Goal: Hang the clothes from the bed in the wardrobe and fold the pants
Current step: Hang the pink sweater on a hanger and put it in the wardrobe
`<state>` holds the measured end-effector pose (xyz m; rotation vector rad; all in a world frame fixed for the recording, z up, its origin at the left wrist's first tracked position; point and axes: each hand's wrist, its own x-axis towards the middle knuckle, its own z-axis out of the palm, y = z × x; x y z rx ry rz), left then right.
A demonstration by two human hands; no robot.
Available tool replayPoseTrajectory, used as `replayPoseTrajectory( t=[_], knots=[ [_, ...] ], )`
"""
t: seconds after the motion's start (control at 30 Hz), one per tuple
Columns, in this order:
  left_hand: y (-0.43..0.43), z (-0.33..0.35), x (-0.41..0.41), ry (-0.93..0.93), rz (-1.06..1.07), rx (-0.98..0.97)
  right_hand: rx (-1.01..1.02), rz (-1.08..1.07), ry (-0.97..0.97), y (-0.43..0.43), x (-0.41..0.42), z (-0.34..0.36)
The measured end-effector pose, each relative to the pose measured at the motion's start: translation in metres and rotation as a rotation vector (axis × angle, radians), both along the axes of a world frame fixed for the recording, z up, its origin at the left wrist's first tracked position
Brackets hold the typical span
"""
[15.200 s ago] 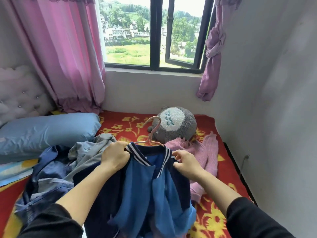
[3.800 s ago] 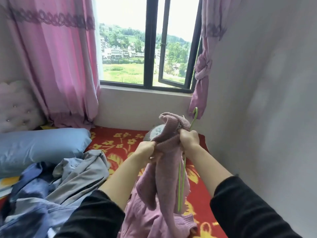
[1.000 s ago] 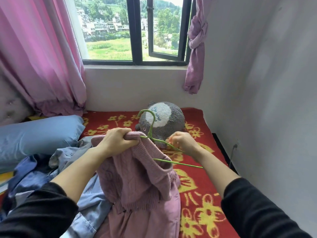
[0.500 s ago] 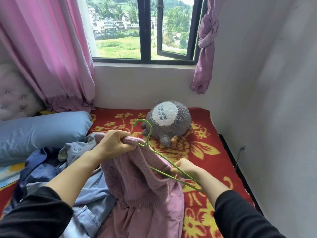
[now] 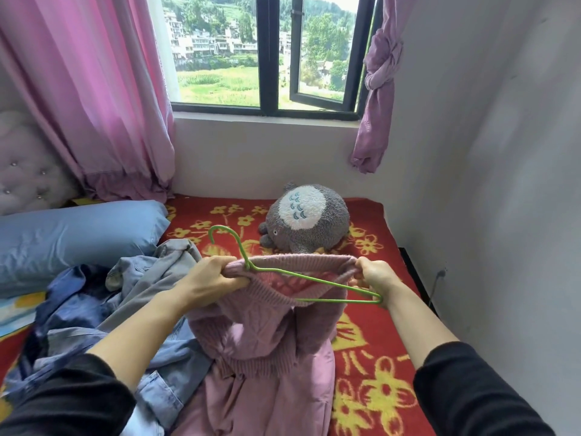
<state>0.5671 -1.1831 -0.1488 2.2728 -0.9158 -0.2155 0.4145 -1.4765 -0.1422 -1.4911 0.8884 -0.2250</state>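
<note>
View: head camera, looking down over the bed (image 5: 361, 212) toward the window (image 5: 267, 51) at the top of the frame.
Left hand (image 5: 213, 280): centre left – fingers curled tight round the left end of the sweater's ribbed opening, right where the hanger's neck rises.
Right hand (image 5: 375, 278): centre right – fingers closed on the right end of that same opening, pulling it wide.
Sweater (image 5: 261, 328): pink knit, held up in the middle of the frame between both hands; its body hangs down to a pink garment (image 5: 267, 404) lying on the bed at bottom centre.
Hanger (image 5: 314, 279): thin green wire. The hook stands up left of centre, above the left hand. One arm slants across the open sweater mouth, and its right corner sits by the right wrist; whether that hand grips it cannot be told.
Clothes pile (image 5: 94, 309): denim and blue pieces, crumpled at lower left, just beside the sweater.
Pillow (image 5: 78, 234): blue, at the left edge.
Plush toy (image 5: 308, 221): grey and white, beyond the hands, near the wall under the window.
Curtains: pink, one hanging loose at upper left (image 5: 94, 89), one knotted at upper right (image 5: 377, 89).
</note>
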Motion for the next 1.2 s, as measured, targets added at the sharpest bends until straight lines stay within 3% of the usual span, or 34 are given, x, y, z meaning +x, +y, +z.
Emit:
replayPoseTrajectory(
  t=[0.17, 0.23, 0.33, 0.43, 0.5, 0.67, 0.83, 0.93, 1.07, 1.2],
  knots=[
    [-0.021, 0.004, -0.015, -0.08, -0.031, 0.002, 0.122, -0.158, -0.087, 0.003, 0.004, 0.006],
    [-0.024, 0.007, -0.017, -0.127, 0.022, -0.007, 0.05, -0.12, -0.073, 0.007, 0.005, 0.006],
    [-0.021, 0.009, -0.017, -0.051, 0.001, -0.112, -0.125, -0.035, 0.003, 0.007, 0.004, 0.002],
    [-0.017, 0.011, -0.015, -0.039, 0.068, -0.212, -0.102, 0.086, 0.06, 0.001, -0.005, -0.002],
    [-0.014, 0.011, -0.012, -0.063, 0.144, -0.225, -0.208, 0.172, 0.125, -0.005, -0.01, -0.006],
    [-0.012, 0.006, -0.01, -0.16, 0.168, -0.094, -0.581, 0.136, 0.236, -0.01, -0.011, -0.005],
    [-0.015, 0.005, -0.011, -0.336, 0.105, 0.137, -0.796, 0.033, 0.243, -0.002, -0.002, 0.012],
    [-0.019, 0.009, -0.008, -0.387, 0.164, 0.171, -0.783, 0.079, 0.178, -0.001, 0.007, 0.028],
    [-0.037, 0.026, -0.004, -0.396, 0.217, 0.139, -0.541, 0.312, -0.125, 0.028, 0.03, 0.056],
    [-0.046, 0.062, 0.005, -0.346, 0.261, -0.027, -0.509, 0.433, -0.269, 0.061, 0.054, 0.081]
  ],
)
